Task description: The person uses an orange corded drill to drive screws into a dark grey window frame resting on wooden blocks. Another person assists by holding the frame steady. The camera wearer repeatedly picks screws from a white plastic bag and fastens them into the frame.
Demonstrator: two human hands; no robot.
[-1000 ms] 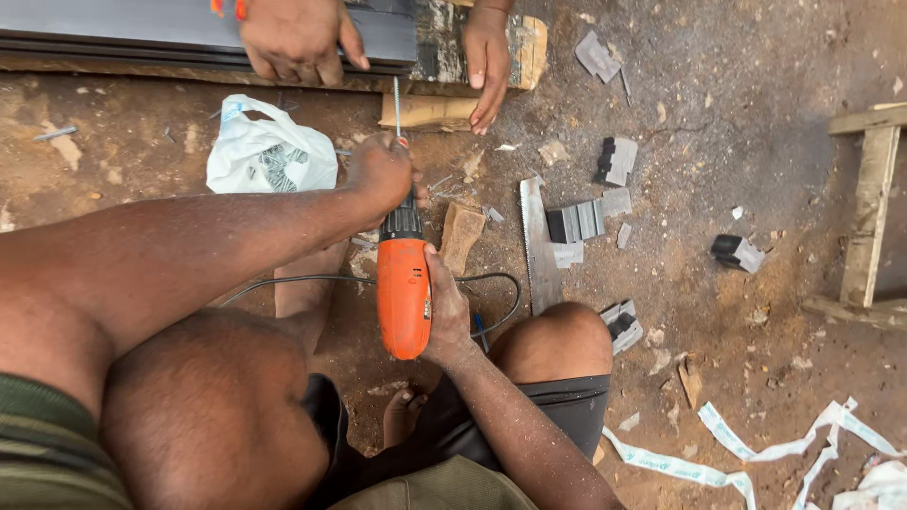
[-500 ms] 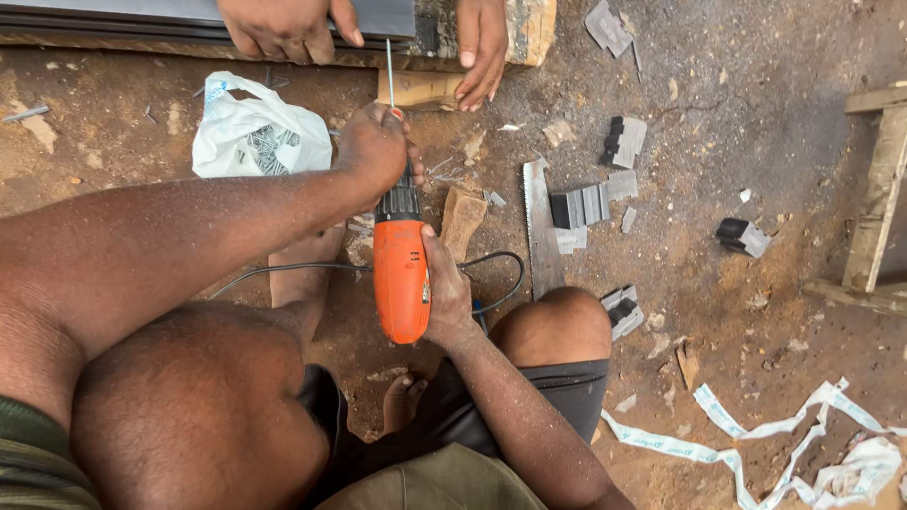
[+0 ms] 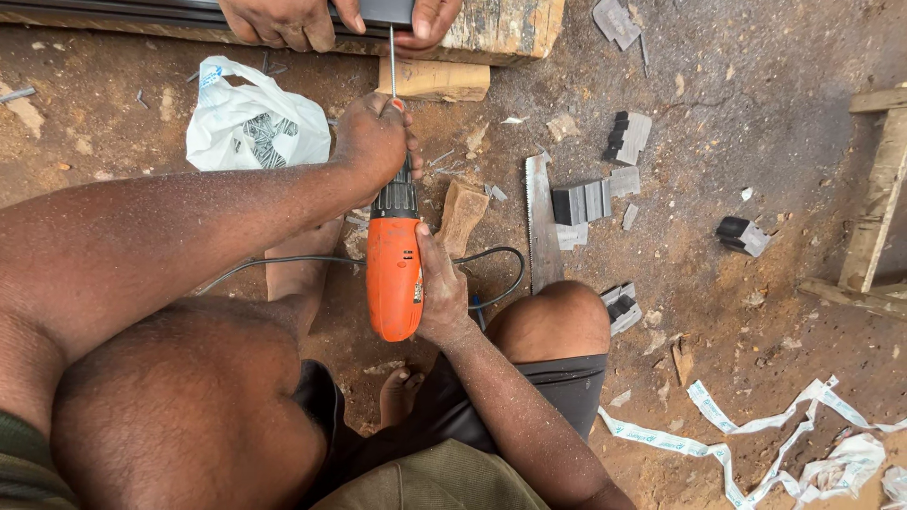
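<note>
I hold an orange corded drill (image 3: 394, 274) pointing away from me. My right hand (image 3: 440, 283) grips its body from the right side. My left hand (image 3: 373, 140) is wrapped around the chuck at the front. The long thin bit (image 3: 392, 57) reaches up to a dark metal bar (image 3: 170, 13) lying on a wooden beam (image 3: 501, 24) at the top edge. Another person's two hands (image 3: 321, 17) press down on that bar on either side of the bit.
A white plastic bag (image 3: 253, 123) of screws lies left of the drill. A hand saw blade (image 3: 540, 222), wood blocks (image 3: 461, 212) and grey metal offcuts (image 3: 584, 200) sit on the dirt floor to the right. White strapping (image 3: 756, 434) curls at bottom right. A wooden frame (image 3: 879, 189) stands at the right edge.
The drill and both my hands have moved forward toward the bar, and the bit tip now sits between the other person's hands.
</note>
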